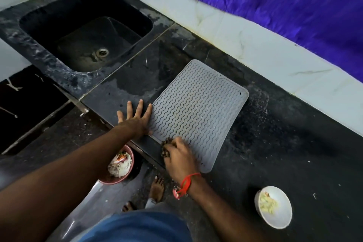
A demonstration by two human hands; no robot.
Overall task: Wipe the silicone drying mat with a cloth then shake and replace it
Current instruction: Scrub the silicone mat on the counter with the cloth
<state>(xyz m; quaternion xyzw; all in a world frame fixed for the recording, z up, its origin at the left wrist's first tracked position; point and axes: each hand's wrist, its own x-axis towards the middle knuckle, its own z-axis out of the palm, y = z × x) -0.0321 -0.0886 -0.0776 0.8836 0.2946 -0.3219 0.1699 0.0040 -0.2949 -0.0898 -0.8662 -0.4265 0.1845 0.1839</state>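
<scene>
A grey silicone drying mat (198,112) with wavy ridges lies flat on the black stone counter (294,143), set at an angle. My left hand (136,119) lies flat with fingers spread on the counter, its thumb side touching the mat's left edge. My right hand (179,156) is over the mat's near left corner, fingers curled round a small dark bunched cloth (167,144) pressed to the mat. A red thread band sits on my right wrist.
A black sink (86,31) is set in the counter at the left. A white bowl (274,207) with pale food bits stands on the counter at the near right. On the floor below is a red bin (119,165) of scraps. Purple cloth (284,0) hangs on the back wall.
</scene>
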